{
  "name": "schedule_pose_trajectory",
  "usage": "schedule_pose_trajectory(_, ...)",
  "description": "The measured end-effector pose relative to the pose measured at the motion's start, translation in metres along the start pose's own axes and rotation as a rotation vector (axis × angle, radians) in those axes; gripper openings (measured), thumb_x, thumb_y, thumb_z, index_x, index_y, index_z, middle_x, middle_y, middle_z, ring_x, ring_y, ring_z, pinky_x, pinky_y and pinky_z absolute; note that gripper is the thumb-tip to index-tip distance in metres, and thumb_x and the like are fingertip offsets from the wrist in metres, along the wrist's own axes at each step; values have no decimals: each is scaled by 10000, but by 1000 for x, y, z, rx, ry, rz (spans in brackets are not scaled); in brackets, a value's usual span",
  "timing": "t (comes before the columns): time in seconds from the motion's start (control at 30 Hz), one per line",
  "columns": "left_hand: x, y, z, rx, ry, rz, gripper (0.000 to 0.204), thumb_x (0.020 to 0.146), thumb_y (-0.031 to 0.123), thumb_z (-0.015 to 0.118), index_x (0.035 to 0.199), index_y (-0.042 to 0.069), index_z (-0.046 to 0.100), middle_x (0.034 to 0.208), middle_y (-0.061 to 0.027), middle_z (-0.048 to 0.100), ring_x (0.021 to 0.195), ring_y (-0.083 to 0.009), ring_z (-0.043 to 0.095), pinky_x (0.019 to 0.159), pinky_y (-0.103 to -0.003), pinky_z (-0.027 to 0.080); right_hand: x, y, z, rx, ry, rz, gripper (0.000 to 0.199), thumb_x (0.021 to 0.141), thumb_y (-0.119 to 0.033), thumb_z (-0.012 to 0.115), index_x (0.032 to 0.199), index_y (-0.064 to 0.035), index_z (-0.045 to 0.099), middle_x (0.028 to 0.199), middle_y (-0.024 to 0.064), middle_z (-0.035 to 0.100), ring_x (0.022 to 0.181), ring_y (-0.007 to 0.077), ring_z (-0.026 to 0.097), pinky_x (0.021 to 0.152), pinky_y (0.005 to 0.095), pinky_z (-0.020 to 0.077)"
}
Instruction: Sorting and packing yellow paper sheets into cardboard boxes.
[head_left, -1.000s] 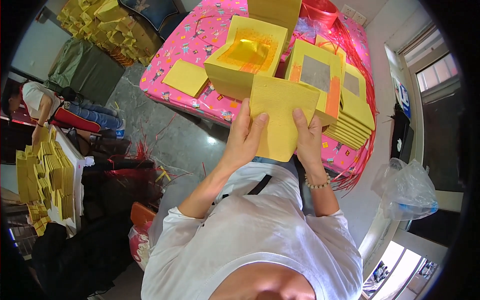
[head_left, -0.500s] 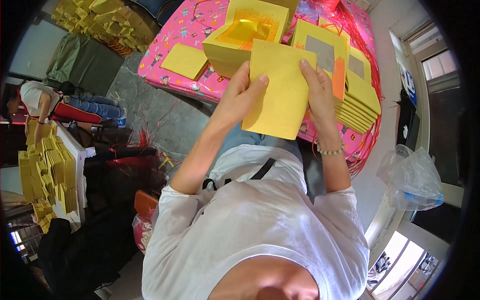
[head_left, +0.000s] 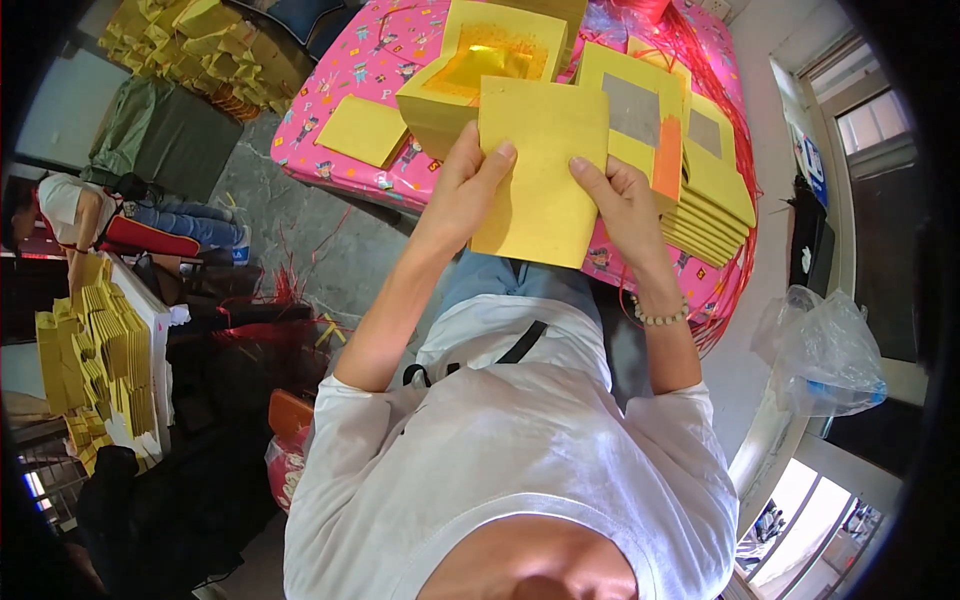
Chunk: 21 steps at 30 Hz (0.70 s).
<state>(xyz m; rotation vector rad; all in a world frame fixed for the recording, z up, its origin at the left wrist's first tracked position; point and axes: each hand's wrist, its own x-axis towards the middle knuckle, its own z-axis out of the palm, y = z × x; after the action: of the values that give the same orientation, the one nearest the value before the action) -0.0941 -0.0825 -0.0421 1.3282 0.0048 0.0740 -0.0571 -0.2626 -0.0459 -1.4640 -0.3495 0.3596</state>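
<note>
A stack of yellow paper (head_left: 543, 170) is held up in front of me by its two side edges; how many sheets it has I cannot tell. My left hand (head_left: 472, 185) grips the left edge, thumb on the face and fingers behind. On the right edge, my right hand (head_left: 618, 200) has its thumb on the face, and a beaded bracelet circles that wrist. Just beyond the paper stands a yellow paper block (head_left: 437, 112) with a gold square and orange smears on top. To its right lie yellow sheets with a grey square (head_left: 632, 108) and an orange strip (head_left: 667, 160).
The pink patterned table (head_left: 350, 70) also bears a flat yellow packet (head_left: 362, 130), a layered yellow stack (head_left: 715, 205) and red strings (head_left: 715, 75). A clear plastic bag (head_left: 825, 350) hangs at right. At left, another person (head_left: 75, 210) leans over a table of folded yellow paper (head_left: 115, 345).
Both hands and the yellow paper have shifted slightly left. My right thumb now sits lower along the right edge, and the grip continues on both sides.
</note>
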Motion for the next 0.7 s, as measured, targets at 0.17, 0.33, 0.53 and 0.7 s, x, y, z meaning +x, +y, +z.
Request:
schedule_pose_trajectory(0.17, -14, -3, 1, 24, 19, 115, 257, 958, 99, 440, 1196, 4, 420, 1088, -65, 542, 999, -93, 502, 861, -256, 414, -14, 0, 6, 27, -42, 6, 237, 918, -168, 585, 1013, 46, 621, 906, 34, 662, 765, 52, 586, 673, 214, 478)
schedule_pose_trajectory(0.33, -23, -7, 0, 41, 33, 180, 268, 961, 91, 428, 1212, -1, 404, 1133, -73, 521, 1044, -106, 477, 904, -265, 386, -23, 11, 7, 19, -62, 21, 240, 908, -167, 601, 1015, 46, 622, 880, 29, 662, 747, 50, 584, 649, 212, 481)
schedule_pose_trajectory(0.53, -30, -7, -2, -22, 88, 158, 278, 959, 86, 427, 1223, 2, 400, 1151, -77, 517, 1057, -119, 473, 915, -272, 380, -33, 7, 11, -16, -65, 92, 233, 901, -169, 613, 996, 42, 641, 846, 24, 659, 702, 40, 565, 603, 207, 467)
schedule_pose_trajectory(0.7, -31, -14, -4, 66, 113, 220, 315, 958, 82, 424, 1261, 6, 381, 1177, -77, 511, 1074, -123, 469, 923, -274, 378, -35, 16, 13, 17, -76, 97, 229, 892, -149, 622, 1016, 42, 644, 865, 20, 661, 738, 41, 571, 638, 199, 474)
